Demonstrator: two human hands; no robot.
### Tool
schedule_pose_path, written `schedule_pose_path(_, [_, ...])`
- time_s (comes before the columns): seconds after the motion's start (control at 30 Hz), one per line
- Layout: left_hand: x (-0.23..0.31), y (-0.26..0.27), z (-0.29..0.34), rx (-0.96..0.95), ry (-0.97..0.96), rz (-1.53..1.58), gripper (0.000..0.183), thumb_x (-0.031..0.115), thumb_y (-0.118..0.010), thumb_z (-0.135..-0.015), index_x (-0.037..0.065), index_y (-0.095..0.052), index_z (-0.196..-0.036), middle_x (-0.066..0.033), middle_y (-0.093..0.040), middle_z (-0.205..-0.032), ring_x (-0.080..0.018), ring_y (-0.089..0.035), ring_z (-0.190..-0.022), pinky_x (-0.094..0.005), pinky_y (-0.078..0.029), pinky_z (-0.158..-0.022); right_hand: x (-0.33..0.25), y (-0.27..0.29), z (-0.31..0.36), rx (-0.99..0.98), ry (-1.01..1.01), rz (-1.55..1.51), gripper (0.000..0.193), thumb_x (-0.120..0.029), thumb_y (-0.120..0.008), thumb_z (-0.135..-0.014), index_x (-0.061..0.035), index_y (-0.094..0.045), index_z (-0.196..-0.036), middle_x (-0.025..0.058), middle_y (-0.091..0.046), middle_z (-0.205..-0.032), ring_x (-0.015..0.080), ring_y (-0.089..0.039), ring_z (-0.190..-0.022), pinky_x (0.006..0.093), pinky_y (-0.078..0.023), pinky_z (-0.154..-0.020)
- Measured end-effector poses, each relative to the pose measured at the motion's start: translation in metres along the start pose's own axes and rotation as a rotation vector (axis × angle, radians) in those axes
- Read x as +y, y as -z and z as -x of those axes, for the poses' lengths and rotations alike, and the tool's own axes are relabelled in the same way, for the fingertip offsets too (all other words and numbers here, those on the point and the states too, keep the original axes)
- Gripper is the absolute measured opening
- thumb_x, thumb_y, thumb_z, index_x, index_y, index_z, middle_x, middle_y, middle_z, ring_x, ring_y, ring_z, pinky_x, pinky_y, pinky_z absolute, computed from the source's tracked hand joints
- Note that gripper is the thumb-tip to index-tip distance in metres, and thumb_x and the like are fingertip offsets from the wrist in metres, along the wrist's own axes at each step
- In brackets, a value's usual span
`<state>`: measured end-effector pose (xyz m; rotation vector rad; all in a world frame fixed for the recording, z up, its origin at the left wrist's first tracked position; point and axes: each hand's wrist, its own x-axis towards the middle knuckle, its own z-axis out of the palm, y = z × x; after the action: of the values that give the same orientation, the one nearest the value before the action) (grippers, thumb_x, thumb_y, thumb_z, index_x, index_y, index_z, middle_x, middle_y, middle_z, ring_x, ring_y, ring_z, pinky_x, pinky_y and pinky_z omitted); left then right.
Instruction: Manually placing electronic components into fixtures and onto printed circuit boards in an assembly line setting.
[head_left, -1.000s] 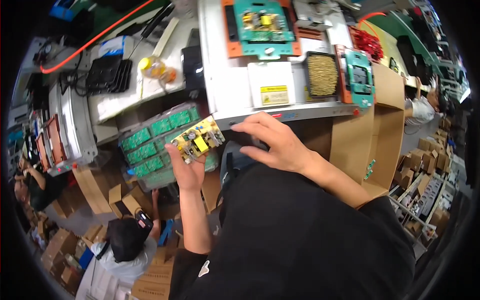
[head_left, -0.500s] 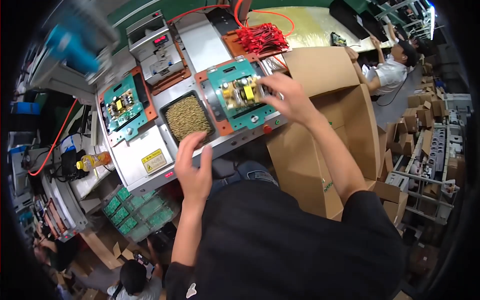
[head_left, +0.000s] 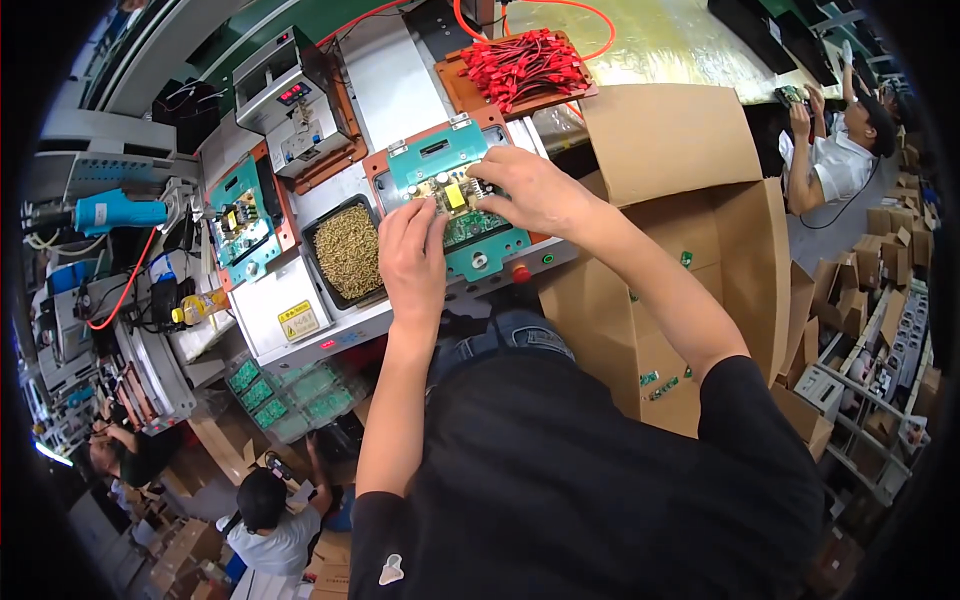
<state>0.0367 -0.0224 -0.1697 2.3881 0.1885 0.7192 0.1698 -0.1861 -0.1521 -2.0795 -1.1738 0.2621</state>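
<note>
A circuit board (head_left: 457, 194) with a yellow block and other raised parts is over the teal fixture plate (head_left: 437, 147). My right hand (head_left: 535, 192) grips its right edge between thumb and fingers. At the board's left side my left hand (head_left: 411, 262) has its fingers bent against the edge; the fingertips are partly hidden. Green board surface (head_left: 474, 229) shows just below the raised parts, and I cannot tell whether it belongs to the same board. To the left of my left hand stands a black tray (head_left: 372, 297) full of small brass-coloured pieces.
Another board (head_left: 236, 222) lies in a second teal fixture at left, near a blue powered tool (head_left: 122, 213). Red-tipped wires (head_left: 525, 68) are heaped behind. An open carton (head_left: 740, 235) stands at right, with small green boards inside. Other people work farther off.
My left hand has moved up and right from beside the tray to the circuit board. My right hand remains at the board's right edge. The view has shifted, and the blue tool shows sharply.
</note>
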Motion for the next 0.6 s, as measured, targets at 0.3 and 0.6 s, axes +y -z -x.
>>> schedule_pose_path(0.3, [-0.005, 0.0, -0.003, -0.007, -0.003, 0.011, 0.021, 0.003, -0.074, -0.082, 0.0, -0.07, -0.102, -0.0125, -0.067, -0.104, -0.0316, -0.062, -0.099, -0.0402, -0.051, -0.086, -0.001, -0.01, 0.004, 0.066, 0.017, 0.01, 0.035, -0.01, -0.072, -0.083, 0.0016, -0.062, -0.115, 0.0177, -0.06, -0.102, 0.0369, -0.059, -0.1, 0.0438, -0.049, -0.088])
schedule_pose_path(0.6, [0.005, 0.036, 0.007, 0.079, 0.057, 0.093, 0.024, 0.005, -0.074, -0.085, -0.001, -0.068, -0.107, -0.0161, -0.064, -0.115, -0.0315, -0.062, -0.107, -0.0383, -0.049, -0.091, -0.004, -0.001, 0.062, 0.492, -0.38, -0.282, 0.021, -0.003, -0.066, -0.09, 0.0002, -0.068, -0.111, 0.0116, -0.064, -0.095, 0.0172, -0.063, -0.08, 0.0288, -0.051, -0.07])
